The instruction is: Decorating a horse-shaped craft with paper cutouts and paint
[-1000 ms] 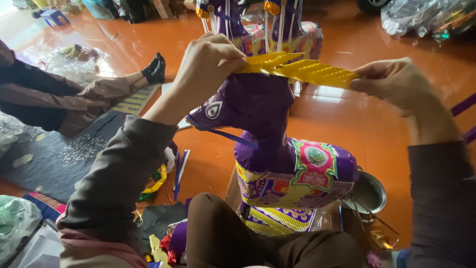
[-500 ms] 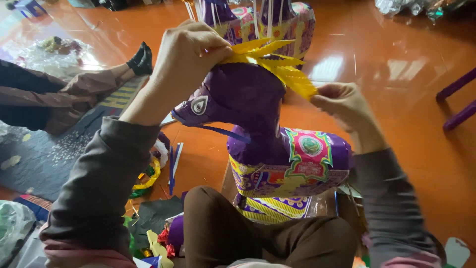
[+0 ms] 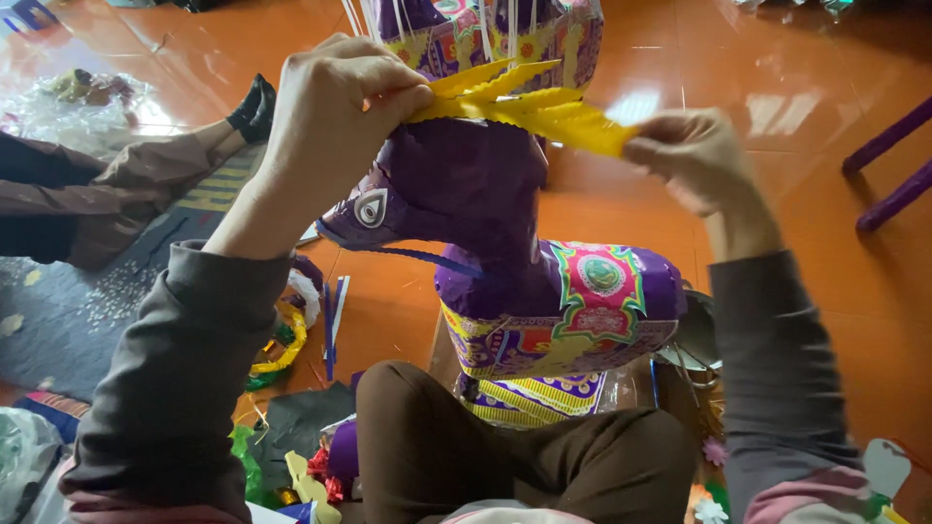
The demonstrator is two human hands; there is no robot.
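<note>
A purple paper horse figure (image 3: 485,184) stands in front of my knee, its head turned left and its body wrapped in a patterned saddle cloth (image 3: 592,301). A yellow fringed paper strip (image 3: 524,102) lies along the top of its head and neck. My left hand (image 3: 330,107) pinches the strip's left end against the head. My right hand (image 3: 694,160) grips the other end, pulled out to the right of the neck.
A second purple paper figure (image 3: 485,34) stands just behind on the shiny orange floor (image 3: 777,107). Another person's leg (image 3: 116,184) in a dark sock stretches in from the left. Coloured paper scraps (image 3: 282,340) lie by my left knee. Purple bars (image 3: 893,165) cross at the right.
My right hand has swung the strip's free end from low beside the horse's neck up and out to the right. The left hand stays pressed on the head.
</note>
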